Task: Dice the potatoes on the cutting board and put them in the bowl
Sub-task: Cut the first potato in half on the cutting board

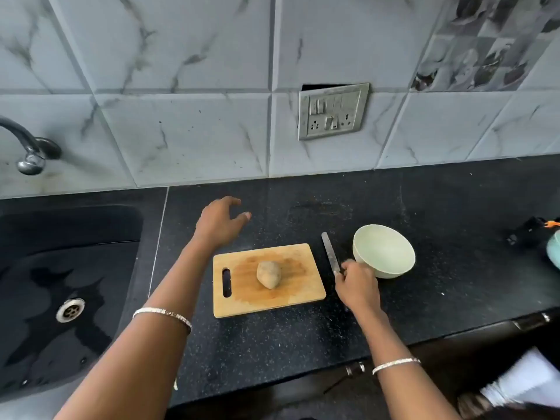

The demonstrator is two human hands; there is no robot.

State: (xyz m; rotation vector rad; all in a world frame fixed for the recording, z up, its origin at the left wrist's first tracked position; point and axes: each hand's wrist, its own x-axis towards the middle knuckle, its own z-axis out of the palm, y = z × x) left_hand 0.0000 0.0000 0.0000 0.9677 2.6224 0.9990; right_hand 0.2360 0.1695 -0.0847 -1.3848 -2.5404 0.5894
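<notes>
1. While the potato (268, 274) lies whole at the middle of the cutting board (303, 256), the right hand (357, 286) has its grip closed round the knife (330, 253) handle, blade between board and bowl (391, 272).
2. Noted: the left hand (219, 221) hovers over the bench (439, 207) beyond the board, grip wide, holding nothing.
3. Advised: steady the potato with fingertips tucked, then halve it first to get a flat face

Black countertop (424, 207), flecked white. Pale tan cutting board (303, 256), darker brown blotch mid-board. Dull beige potato (268, 274). Grey knife (330, 253). Pale mint bowl (385, 253). White wall tiles (181, 131), grey marble veining; dark leaf-patterned tile (485, 40) far right. Black sink (60, 237). 2 silver bangles (162, 314).
</notes>
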